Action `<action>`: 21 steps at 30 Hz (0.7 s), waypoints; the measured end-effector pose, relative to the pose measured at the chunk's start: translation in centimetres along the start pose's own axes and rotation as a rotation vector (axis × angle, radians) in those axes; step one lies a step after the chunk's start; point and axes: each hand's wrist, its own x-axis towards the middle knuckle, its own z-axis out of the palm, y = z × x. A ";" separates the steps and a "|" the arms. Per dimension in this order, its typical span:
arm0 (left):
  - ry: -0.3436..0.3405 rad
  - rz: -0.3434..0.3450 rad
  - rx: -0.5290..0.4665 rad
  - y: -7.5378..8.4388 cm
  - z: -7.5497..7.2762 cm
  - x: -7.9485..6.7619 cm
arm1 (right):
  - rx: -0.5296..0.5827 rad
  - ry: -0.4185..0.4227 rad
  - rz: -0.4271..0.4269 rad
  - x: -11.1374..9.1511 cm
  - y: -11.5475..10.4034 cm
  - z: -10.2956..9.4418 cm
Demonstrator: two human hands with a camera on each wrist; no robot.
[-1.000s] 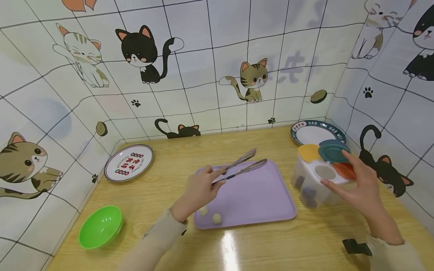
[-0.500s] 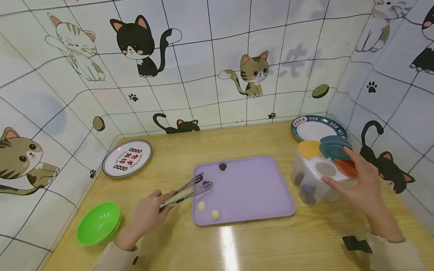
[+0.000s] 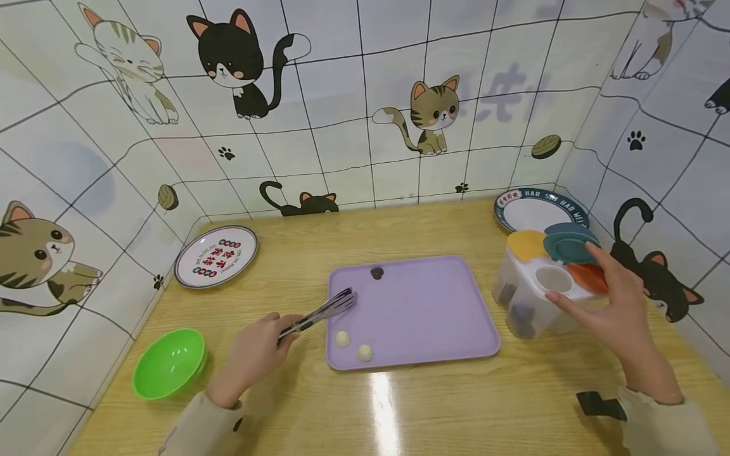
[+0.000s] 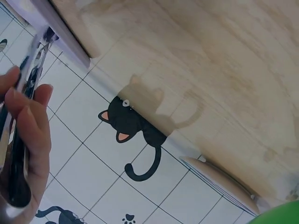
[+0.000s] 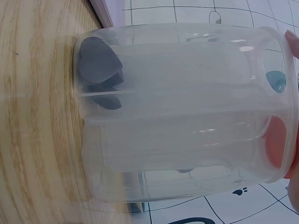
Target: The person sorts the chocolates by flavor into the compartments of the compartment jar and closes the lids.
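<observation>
My left hand (image 3: 256, 358) grips metal tongs (image 3: 319, 313), whose tips come together over the left edge of a lilac tray (image 3: 422, 316). In the left wrist view something dark shows at the tips of the tongs (image 4: 35, 70). On the tray are a dark piece (image 3: 377, 273) near the back edge and two pale balls (image 3: 365, 353) at the front left. My right hand (image 3: 618, 310) holds a clear container (image 3: 521, 316) by its top, thumb at the near rim and a finger against the raised teal lid (image 3: 570, 247). Dark pieces (image 5: 100, 63) lie inside it.
A green bowl (image 3: 171, 364) stands at the front left. One patterned plate (image 3: 217, 256) lies behind it, another (image 3: 538, 212) behind the container. Cat-printed walls (image 3: 342, 114) enclose the wooden table (image 3: 296, 253) at the back and sides.
My left hand has moved left and towards me with the tongs, from over the tray to its left edge. The tongs' spread tips have closed together. The right hand stays on the container.
</observation>
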 end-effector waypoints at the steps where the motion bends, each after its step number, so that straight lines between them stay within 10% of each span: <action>1: 0.007 0.002 0.001 0.0 0.0 0.1 | 0.001 0.004 -0.004 0.0 0.0 0.0; 21: 0.106 0.091 -0.004 2.7 -1.2 2.8 | -0.005 0.001 -0.007 0.0 -0.2 0.0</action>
